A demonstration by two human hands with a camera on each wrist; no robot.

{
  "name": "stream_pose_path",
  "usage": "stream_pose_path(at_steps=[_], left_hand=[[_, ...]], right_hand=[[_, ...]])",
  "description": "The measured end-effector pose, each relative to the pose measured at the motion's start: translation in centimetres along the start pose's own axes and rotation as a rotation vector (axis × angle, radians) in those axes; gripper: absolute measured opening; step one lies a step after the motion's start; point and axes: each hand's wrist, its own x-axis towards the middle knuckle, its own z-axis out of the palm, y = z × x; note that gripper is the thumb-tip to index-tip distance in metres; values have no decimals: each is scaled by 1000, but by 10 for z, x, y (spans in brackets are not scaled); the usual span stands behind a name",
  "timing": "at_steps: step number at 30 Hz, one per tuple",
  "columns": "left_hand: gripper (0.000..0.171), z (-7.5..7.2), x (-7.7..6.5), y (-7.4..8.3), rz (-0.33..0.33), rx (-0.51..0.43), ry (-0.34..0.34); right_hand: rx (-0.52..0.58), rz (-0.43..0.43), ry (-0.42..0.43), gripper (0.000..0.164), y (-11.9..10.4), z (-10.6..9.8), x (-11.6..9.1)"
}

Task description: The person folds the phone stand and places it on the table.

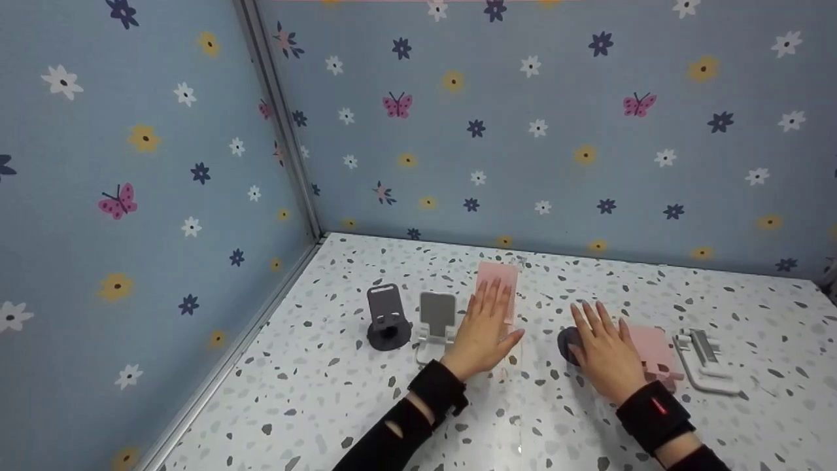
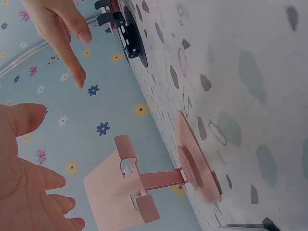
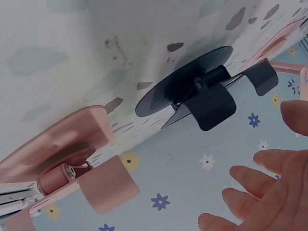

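My left hand point(image 1: 484, 333) is held palm down with straight fingers, overlapping an upright pink phone stand point(image 1: 497, 271) in the head view. In the left wrist view a gap shows between that palm and the pink stand point(image 2: 120, 187). My right hand point(image 1: 608, 360), fingers spread, hovers between a folded dark grey phone stand point(image 1: 569, 343) and a folded pink phone stand point(image 1: 654, 347). Space shows between its fingers and the dark grey stand point(image 3: 211, 106) in the right wrist view. Neither hand holds anything.
Left of my left hand stand an unfolded white-and-grey phone stand point(image 1: 437, 314) and an unfolded dark grey phone stand point(image 1: 386, 304). A folded white phone stand point(image 1: 709, 379) lies at the right. Flower-patterned panels point(image 1: 523, 163) border the speckled table point(image 1: 314, 405) behind and at left.
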Motion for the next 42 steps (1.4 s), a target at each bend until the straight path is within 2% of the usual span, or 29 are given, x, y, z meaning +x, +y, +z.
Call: stream_pose_path(at_steps=[6, 13, 16, 23, 27, 31, 34, 42], left_hand=[[82, 1, 15, 1, -95, -152, 36], [90, 9, 23, -1, -190, -322, 152], [93, 10, 25, -2, -234, -367, 179], [95, 12, 30, -9, -335, -523, 174], [94, 13, 30, -12, -349, -602, 173], [91, 15, 30, -12, -347, -601, 204], [89, 17, 29, -12, -337, -563, 228], [76, 17, 27, -9, -326, -531, 234]], right_hand=[[22, -2, -4, 65, -6, -1, -2], [38, -19, 22, 66, -7, 2, -5], [35, -21, 26, 66, -8, 3, -6], [40, -29, 40, 65, -6, 5, -7], [38, -39, 54, 64, -6, 6, -8], [39, -45, 66, 64, -6, 7, -9], [41, -48, 69, 63, -5, 8, -10], [33, -41, 61, 63, -6, 11, -11]])
